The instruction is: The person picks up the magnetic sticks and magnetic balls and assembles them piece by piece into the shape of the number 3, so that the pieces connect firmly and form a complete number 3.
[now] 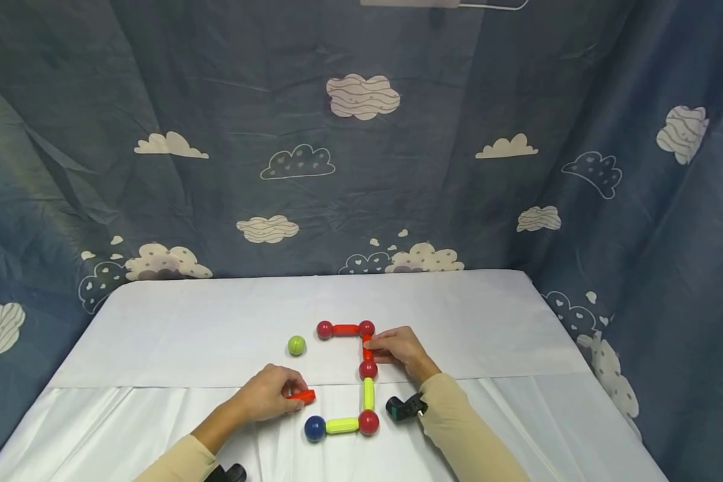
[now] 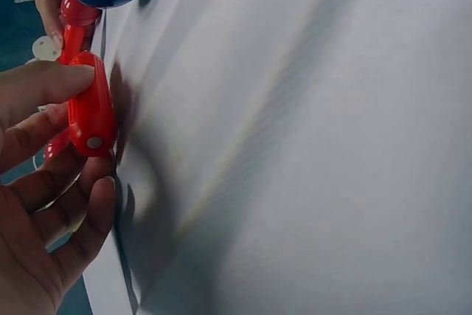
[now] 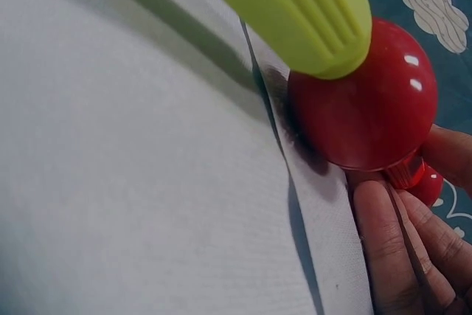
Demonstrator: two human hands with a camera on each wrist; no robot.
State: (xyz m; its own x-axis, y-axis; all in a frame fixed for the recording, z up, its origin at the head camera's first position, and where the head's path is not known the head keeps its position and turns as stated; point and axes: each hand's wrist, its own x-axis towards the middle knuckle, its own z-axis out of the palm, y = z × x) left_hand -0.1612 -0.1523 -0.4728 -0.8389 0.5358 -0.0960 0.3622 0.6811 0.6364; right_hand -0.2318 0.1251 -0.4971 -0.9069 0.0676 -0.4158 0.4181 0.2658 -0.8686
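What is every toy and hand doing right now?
left hand: holds loose red stick
right hand: pinches red stick in chain
stick-and-ball chain: joined, flat on table
green ball: alone, untouched
blue ball: at chain's end

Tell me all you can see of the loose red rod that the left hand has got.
The red rod is a short, glossy, plastic-looking stick with a rounded end bearing a small grey disc, seen in the left wrist view. The left hand pinches it between thumb and fingers, low over the white tablecloth, just left of the blue ball, not joined to it.
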